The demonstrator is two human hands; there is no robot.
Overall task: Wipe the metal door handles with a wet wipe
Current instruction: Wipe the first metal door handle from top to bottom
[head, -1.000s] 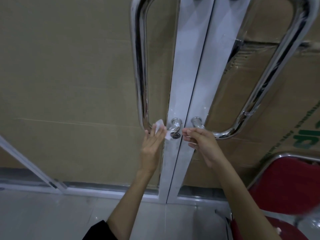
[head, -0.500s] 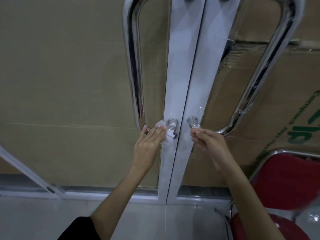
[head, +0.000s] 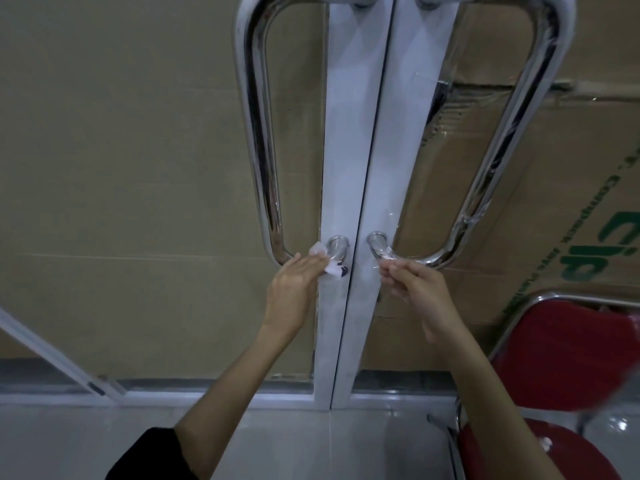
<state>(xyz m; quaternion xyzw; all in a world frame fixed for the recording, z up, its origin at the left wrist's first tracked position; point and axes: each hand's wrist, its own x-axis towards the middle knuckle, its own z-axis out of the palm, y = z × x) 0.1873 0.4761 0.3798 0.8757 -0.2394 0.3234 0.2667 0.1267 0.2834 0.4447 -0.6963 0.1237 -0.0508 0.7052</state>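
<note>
Both hands work low at the doors: the left hand (head: 294,285), fingers straight, presses a white wet wipe (head: 327,260) against the left handle (head: 258,133) at its base, while the right hand (head: 415,289) pinches clear plastic wrap at the right handle (head: 512,133) base.

Two chrome U-shaped handles, left door handle (head: 258,133) and right door handle (head: 498,140), flanked the door seam; a crumpled white wet wipe (head: 327,260) pressed against the left one's lower mount

Head-worn view – close, facing the door handles (head: 263,140) (angled down), wide-angle
</note>
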